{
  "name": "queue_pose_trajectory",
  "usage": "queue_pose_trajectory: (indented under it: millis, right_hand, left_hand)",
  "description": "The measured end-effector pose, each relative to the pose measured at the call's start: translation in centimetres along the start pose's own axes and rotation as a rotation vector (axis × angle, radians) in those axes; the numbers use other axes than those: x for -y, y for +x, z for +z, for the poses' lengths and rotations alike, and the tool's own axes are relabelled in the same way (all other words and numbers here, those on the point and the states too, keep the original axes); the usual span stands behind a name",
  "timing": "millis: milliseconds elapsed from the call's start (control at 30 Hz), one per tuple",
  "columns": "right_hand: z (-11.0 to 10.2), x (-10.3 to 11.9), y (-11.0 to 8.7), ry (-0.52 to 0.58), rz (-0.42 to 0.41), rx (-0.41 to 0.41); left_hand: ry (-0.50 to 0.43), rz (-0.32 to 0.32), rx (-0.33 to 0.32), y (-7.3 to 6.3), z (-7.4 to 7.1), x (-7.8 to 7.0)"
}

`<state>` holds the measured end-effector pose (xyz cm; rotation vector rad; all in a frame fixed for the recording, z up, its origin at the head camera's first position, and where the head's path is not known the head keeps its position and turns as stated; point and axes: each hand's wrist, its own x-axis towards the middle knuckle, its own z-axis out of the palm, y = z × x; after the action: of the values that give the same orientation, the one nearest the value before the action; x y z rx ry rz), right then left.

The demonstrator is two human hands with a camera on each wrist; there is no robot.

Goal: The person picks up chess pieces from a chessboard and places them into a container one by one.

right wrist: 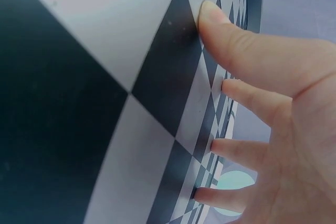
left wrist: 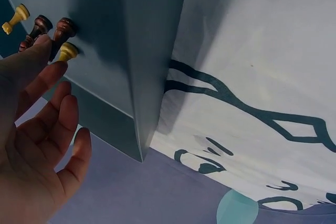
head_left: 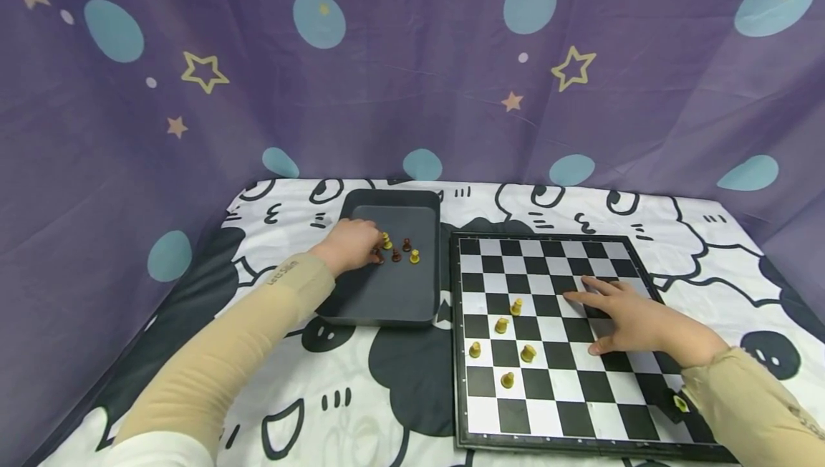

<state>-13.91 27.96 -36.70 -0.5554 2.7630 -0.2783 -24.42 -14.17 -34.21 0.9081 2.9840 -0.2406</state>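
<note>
The chessboard (head_left: 548, 338) is pinned flat by the spread right hand (head_left: 634, 320). Left of it, a brown pawn (head_left: 380, 257) in the tray (head_left: 393, 302) is touched by the left hand (head_left: 348, 245); its grasp cannot be told. One pawn should be pinched cleanly.

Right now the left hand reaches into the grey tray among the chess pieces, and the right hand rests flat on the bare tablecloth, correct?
Not quite. The right hand rests flat on the chessboard, not the tablecloth, as the head view shows. The left hand does reach into the grey tray among the pieces.
</note>
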Motion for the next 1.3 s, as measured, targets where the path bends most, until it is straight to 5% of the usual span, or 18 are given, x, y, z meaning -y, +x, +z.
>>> queue_pose_trajectory:
  millis: [1300]
  right_hand:
    - [0.0,-0.1,0.0,-0.013,-0.008,-0.002]
  left_hand:
    - [0.005,0.026,-0.086,-0.2,-1.5,-1.2]
